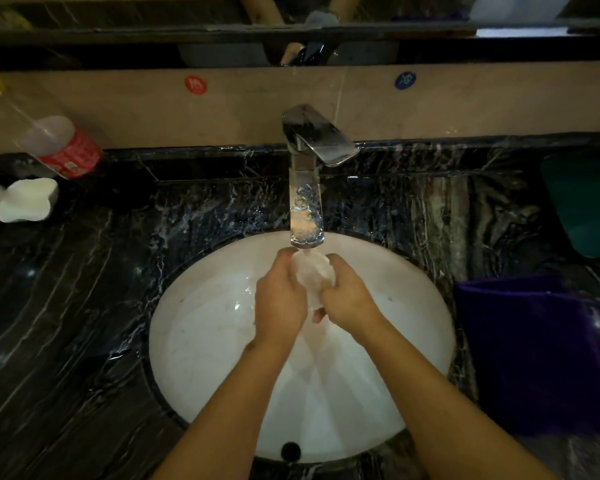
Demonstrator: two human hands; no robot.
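Both of my hands are over a white oval sink [194,341], right under the spout of a chrome faucet [305,216]. Between them is a small clear or whitish object [310,271], perhaps a glass or plastic cup, and water seems to run onto it. My left hand [279,299] grips its left side with curled fingers. My right hand [347,299] grips its right side. The lower part of the object is hidden by my fingers.
Black marble counter [66,323] surrounds the sink. A clear bottle with a red label [63,147] and a white bottle [25,200] lie at the left. A purple cloth [534,351] and a green basin [586,206] sit at the right. Red and blue stickers mark the back wall.
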